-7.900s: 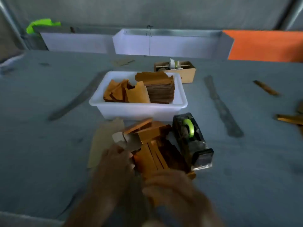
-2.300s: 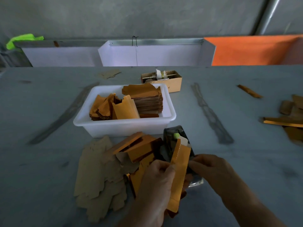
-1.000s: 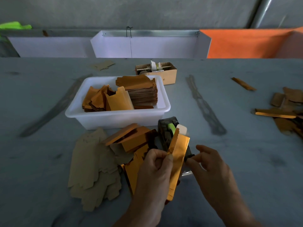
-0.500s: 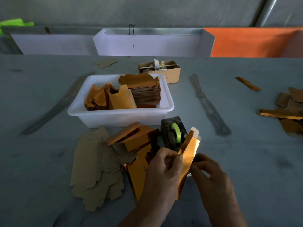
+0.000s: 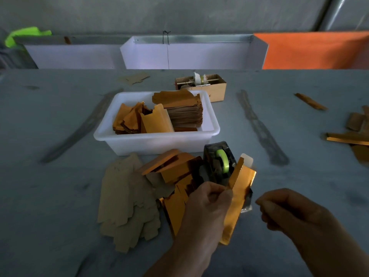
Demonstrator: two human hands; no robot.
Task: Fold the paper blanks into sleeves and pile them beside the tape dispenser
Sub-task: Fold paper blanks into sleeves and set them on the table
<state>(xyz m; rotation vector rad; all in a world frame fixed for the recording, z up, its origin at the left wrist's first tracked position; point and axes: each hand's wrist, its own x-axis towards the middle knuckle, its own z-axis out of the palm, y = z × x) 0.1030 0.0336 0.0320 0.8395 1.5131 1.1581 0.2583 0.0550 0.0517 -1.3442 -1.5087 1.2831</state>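
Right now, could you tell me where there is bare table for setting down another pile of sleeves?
Bare table lies right of the tape dispenser, up to the dark streak. Left of the dispenser it is crowded: folded sleeves, then flat blanks, with the white tub behind.

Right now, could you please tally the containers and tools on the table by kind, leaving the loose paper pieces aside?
White plastic tub: 1
Small cardboard box: 1
Tape dispenser: 1
Total: 3
The left hand holds one folded sleeve in front of the dispenser.
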